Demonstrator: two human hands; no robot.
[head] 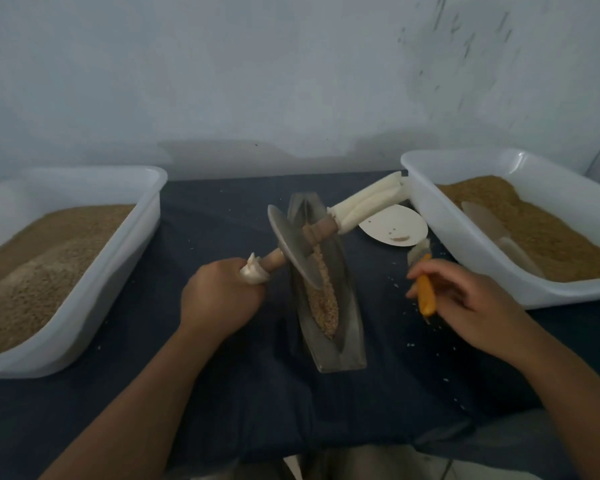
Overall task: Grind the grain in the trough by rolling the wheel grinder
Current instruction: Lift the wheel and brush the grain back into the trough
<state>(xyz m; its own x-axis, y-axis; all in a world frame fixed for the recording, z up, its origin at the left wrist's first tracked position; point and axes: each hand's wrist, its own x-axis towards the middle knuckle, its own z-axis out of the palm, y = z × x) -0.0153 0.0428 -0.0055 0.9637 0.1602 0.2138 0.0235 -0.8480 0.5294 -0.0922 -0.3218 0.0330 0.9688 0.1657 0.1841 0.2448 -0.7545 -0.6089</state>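
Metal trough point(340, 341) at worktop point(243, 393) centre, long axis near-to-far, grain point(323, 299) inside. Wheel grinder point(293, 245) at far end, axle crosswise. Left hand point(219, 299) clenched on near handle point(257, 271); right hand point(465, 303) holding orange brush point(425, 296), far handle point(368, 206) free.

Dim, flat, bluish light; soft focus, wide-angle bending at the edges.

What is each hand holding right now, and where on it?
The left hand grips the wheel grinder by the cloth-wrapped near end of its axle handle. The right hand holds a small brush by its orange handle.
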